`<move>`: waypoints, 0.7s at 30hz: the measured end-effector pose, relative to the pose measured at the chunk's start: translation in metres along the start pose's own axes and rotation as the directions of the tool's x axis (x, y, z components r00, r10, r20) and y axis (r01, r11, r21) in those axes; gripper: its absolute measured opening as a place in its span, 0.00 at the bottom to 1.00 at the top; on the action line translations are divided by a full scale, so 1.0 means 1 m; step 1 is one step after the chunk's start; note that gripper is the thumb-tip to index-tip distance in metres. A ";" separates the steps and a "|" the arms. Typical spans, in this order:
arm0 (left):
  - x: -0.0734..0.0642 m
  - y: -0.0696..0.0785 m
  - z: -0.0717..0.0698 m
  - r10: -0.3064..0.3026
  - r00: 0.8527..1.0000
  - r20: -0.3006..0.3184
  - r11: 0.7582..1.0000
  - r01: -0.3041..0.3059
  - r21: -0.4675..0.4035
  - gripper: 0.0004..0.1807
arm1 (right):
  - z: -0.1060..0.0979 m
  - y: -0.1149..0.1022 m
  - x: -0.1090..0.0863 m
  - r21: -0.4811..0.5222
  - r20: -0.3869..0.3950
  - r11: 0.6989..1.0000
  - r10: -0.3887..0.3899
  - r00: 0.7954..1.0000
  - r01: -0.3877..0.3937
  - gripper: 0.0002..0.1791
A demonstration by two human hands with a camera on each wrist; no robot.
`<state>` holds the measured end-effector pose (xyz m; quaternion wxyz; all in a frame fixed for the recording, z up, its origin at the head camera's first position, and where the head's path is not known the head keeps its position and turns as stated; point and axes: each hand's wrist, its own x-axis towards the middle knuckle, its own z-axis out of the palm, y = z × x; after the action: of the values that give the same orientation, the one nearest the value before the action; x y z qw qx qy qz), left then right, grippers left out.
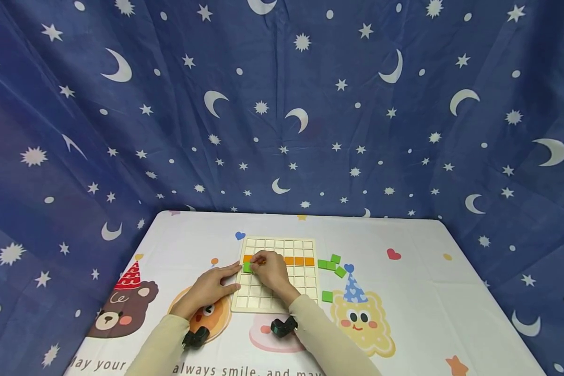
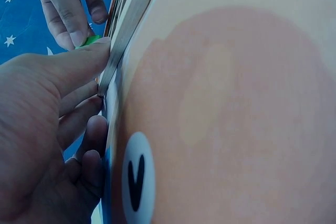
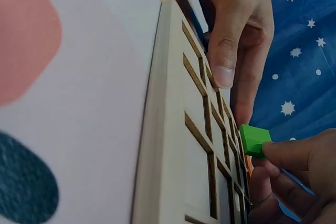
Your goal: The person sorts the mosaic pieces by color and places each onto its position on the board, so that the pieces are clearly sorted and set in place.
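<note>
A square wooden grid board [image 1: 277, 310] lies on the table, with a row of orange tiles [image 1: 299, 261] across it, partly hidden by my right hand. That right hand [image 1: 269, 269] is over the board's left half. Between thumb and fingertips it pinches a green square tile [image 3: 255, 140], close over the left column just below the orange row. My left hand [image 1: 211, 285] rests against the board's left edge, thumb and fingers extended, with the thumb [image 3: 224, 61] at the frame. In the left wrist view the green tile [image 2: 90, 41] shows just beyond the left thumb.
Several loose green tiles [image 1: 331, 265] lie to the right of the board, and another green tile [image 1: 327, 296] sits nearer the front beside its edge. The white tablecloth [image 1: 418, 303] carries printed cartoon figures. A blue curtain [image 1: 282, 130] with moons and stars hangs behind the table.
</note>
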<state>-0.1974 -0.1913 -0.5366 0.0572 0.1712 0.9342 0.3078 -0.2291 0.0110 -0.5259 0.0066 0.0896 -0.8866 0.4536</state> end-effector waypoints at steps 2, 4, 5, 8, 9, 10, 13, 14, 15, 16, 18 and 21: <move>0.000 0.001 0.000 -0.004 1.000 -0.002 1.000 0.004 -0.003 0.32 | 0.001 0.000 0.000 -0.015 -0.006 1.000 0.005 1.000 -0.005 0.02; 0.000 0.001 0.000 -0.002 1.000 -0.003 1.000 0.002 0.000 0.32 | 0.002 0.000 0.001 -0.026 -0.013 1.000 0.003 1.000 -0.003 0.02; 0.000 0.001 0.000 -0.002 1.000 -0.001 1.000 0.002 -0.001 0.32 | 0.002 0.000 0.001 -0.034 -0.017 0.999 0.003 1.000 -0.004 0.02; -0.001 0.002 -0.001 -0.005 1.000 0.001 1.000 0.005 0.000 0.32 | 0.004 0.001 0.002 -0.056 -0.024 0.998 0.007 1.000 -0.009 0.02; -0.001 0.002 -0.001 -0.005 1.000 0.000 1.000 0.005 0.001 0.33 | 0.004 0.001 0.002 -0.063 -0.026 0.998 0.006 1.000 -0.008 0.02; -0.001 0.002 -0.001 -0.010 1.000 0.001 1.000 0.010 -0.002 0.33 | 0.005 0.002 0.002 -0.074 -0.026 0.997 0.006 1.000 -0.008 0.02; -0.001 0.002 -0.001 -0.013 1.000 -0.003 1.000 0.013 -0.003 0.33 | 0.006 0.002 0.003 -0.100 -0.025 0.995 0.011 1.000 -0.013 0.02; -0.001 0.002 -0.001 -0.014 1.000 -0.005 1.000 0.014 -0.003 0.33 | 0.007 0.002 0.004 -0.106 -0.024 0.994 0.011 1.000 -0.014 0.02; -0.001 0.001 -0.001 -0.014 1.000 -0.007 1.000 0.014 -0.001 0.33 | 0.007 0.002 0.004 -0.111 -0.024 0.994 0.007 1.000 -0.009 0.02; -0.001 0.001 -0.001 -0.017 1.000 -0.007 1.000 0.017 -0.004 0.33 | 0.007 0.002 0.004 -0.117 -0.024 0.993 0.007 1.000 -0.010 0.02; -0.001 0.001 0.000 -0.018 1.000 -0.011 1.000 0.018 0.001 0.33 | 0.008 0.002 0.003 -0.130 -0.023 0.991 0.005 1.000 -0.008 0.02; -0.001 0.001 0.001 -0.021 1.000 -0.013 1.000 0.021 0.001 0.33 | 0.009 0.001 0.002 -0.160 -0.024 0.987 -0.013 1.000 0.009 0.03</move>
<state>-0.1959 -0.1909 -0.5366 0.0546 0.1593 0.9364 0.3078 -0.2309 0.0044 -0.5319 0.0273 0.0881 -0.9195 0.3821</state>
